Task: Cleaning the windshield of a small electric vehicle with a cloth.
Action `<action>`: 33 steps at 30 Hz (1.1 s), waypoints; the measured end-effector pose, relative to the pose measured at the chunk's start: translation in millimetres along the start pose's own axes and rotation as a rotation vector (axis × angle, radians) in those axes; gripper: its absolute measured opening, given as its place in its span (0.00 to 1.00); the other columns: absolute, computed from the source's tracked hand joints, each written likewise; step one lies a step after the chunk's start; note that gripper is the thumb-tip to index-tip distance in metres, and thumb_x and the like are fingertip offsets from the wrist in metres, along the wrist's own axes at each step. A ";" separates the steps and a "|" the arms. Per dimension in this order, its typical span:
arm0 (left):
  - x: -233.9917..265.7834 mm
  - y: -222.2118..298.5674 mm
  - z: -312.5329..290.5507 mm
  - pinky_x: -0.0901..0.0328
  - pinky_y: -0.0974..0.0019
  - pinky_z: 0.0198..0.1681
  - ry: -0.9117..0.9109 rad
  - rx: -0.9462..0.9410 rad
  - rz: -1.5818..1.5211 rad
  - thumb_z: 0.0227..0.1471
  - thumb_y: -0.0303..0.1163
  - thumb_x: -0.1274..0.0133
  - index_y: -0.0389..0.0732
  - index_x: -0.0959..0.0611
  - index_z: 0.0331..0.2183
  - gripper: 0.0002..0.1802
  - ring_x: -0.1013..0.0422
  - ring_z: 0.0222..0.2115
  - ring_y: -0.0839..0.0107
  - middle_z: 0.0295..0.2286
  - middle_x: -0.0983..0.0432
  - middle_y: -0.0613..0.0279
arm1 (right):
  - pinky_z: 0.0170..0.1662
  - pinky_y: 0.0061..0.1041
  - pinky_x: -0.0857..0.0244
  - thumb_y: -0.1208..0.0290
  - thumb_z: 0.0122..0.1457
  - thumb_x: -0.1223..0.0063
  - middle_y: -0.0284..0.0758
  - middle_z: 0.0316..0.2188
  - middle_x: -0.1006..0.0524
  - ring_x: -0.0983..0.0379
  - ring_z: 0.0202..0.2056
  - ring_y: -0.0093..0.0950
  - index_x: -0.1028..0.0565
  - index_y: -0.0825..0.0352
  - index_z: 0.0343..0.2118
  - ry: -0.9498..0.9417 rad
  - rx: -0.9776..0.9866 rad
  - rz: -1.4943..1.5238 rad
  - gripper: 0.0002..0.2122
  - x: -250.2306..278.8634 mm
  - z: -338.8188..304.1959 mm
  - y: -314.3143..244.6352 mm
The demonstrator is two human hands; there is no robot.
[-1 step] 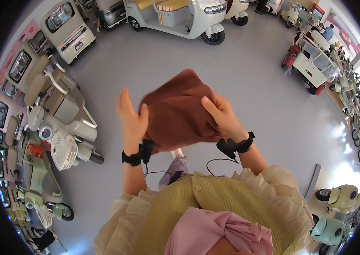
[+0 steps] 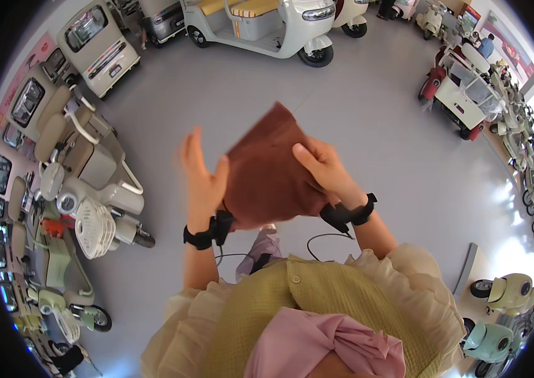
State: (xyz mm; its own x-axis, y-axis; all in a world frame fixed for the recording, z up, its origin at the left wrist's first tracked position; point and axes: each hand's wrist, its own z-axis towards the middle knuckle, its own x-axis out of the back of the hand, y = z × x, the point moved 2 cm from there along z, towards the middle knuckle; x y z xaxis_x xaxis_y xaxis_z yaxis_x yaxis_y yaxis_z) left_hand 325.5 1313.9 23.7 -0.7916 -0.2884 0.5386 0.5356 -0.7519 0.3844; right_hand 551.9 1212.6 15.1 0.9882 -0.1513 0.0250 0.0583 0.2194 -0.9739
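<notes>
A reddish-brown piece of cloth (image 2: 266, 171), bunched or folded, hangs in front of my body above the floor. My right hand (image 2: 331, 171) grips its right side, the thumb lying on top and the other fingers hidden beneath. Along the cloth's left edge stands my left hand (image 2: 204, 183), its fingers stretched upward and spread, slightly blurred. The left thumb is by the cloth's edge; whether it touches is hard to tell. Black bands (image 2: 209, 232) with cables circle both wrists.
Grey floor (image 2: 172, 113) surrounds me. To the left is a row of scooters and three-wheelers, including one with a white basket (image 2: 95, 232). A white three-wheeler (image 2: 301, 25) stands ahead. On the right are a cream cart (image 2: 462, 101), many scooters and a green scooter (image 2: 486, 341).
My left hand has shifted slightly to the right and the cloth has become narrower between the hands. The right hand has moved a little to the left, still gripping it.
</notes>
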 end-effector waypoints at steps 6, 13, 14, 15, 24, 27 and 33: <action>-146.7 -42.2 100.6 0.36 0.59 0.53 -0.836 0.085 -0.763 0.49 0.34 0.38 0.37 0.31 0.56 0.34 0.30 0.49 0.60 0.48 0.26 0.54 | 0.32 0.29 0.35 0.58 0.65 0.52 0.43 0.24 0.25 0.30 0.26 0.31 0.25 0.70 0.33 -0.302 -0.087 -0.428 0.16 25.8 165.6 38.6; -280.7 -106.7 277.6 0.33 0.71 0.39 -1.015 0.244 -0.969 0.52 0.30 0.40 0.33 0.19 0.38 0.13 0.30 0.33 0.79 0.30 0.22 0.67 | 0.34 0.28 0.34 0.59 0.51 0.34 0.38 0.26 0.23 0.29 0.29 0.27 0.23 0.70 0.35 -0.137 -0.176 -0.417 0.18 138.9 308.0 72.4; -297.6 -112.9 300.1 0.34 0.71 0.39 -0.965 0.276 -1.020 0.52 0.31 0.40 0.34 0.18 0.37 0.12 0.29 0.33 0.79 0.30 0.21 0.67 | 0.34 0.29 0.34 0.60 0.51 0.34 0.37 0.26 0.24 0.29 0.29 0.27 0.23 0.70 0.35 -0.070 -0.226 -0.384 0.18 154.6 319.6 88.1; -316.7 -121.0 323.4 0.34 0.71 0.40 -0.913 0.308 -1.068 0.52 0.32 0.40 0.35 0.18 0.36 0.11 0.29 0.33 0.78 0.29 0.21 0.67 | 0.34 0.29 0.34 0.60 0.51 0.34 0.37 0.26 0.24 0.30 0.29 0.27 0.23 0.70 0.36 -0.011 -0.228 -0.340 0.17 167.7 334.2 107.7; -530.6 -236.9 533.2 0.35 0.74 0.42 -0.829 0.332 -1.063 0.54 0.31 0.41 0.32 0.20 0.40 0.14 0.30 0.35 0.81 0.34 0.22 0.68 | 0.34 0.33 0.33 0.62 0.59 0.44 0.41 0.26 0.24 0.28 0.29 0.31 0.22 0.69 0.34 0.299 -0.390 -0.737 0.12 389.7 493.3 221.4; -608.5 -275.2 593.5 0.34 0.71 0.39 -0.948 0.282 -0.805 0.53 0.31 0.42 0.34 0.20 0.38 0.12 0.29 0.33 0.77 0.32 0.22 0.65 | 0.35 0.37 0.33 0.60 0.62 0.50 0.43 0.26 0.23 0.26 0.29 0.38 0.23 0.68 0.31 0.322 -0.219 -1.146 0.14 463.6 584.9 225.2; -744.5 -359.8 704.7 0.31 0.54 0.32 -0.834 0.027 -0.069 0.50 0.34 0.43 0.33 0.19 0.32 0.12 0.26 0.30 0.47 0.28 0.22 0.46 | 0.38 0.42 0.31 0.57 0.62 0.52 0.45 0.32 0.20 0.24 0.36 0.46 0.21 0.65 0.34 0.318 -0.236 -1.472 0.16 578.0 797.7 255.9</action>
State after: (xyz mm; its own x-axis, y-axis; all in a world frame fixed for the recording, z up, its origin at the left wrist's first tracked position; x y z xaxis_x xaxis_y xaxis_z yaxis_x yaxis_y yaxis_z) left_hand 929.4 2216.9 12.7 -0.3513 0.2987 0.8873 0.5092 -0.7343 0.4488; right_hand 1251.0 1950.2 -39.7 0.0013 -0.2922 0.9564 0.8789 -0.4559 -0.1405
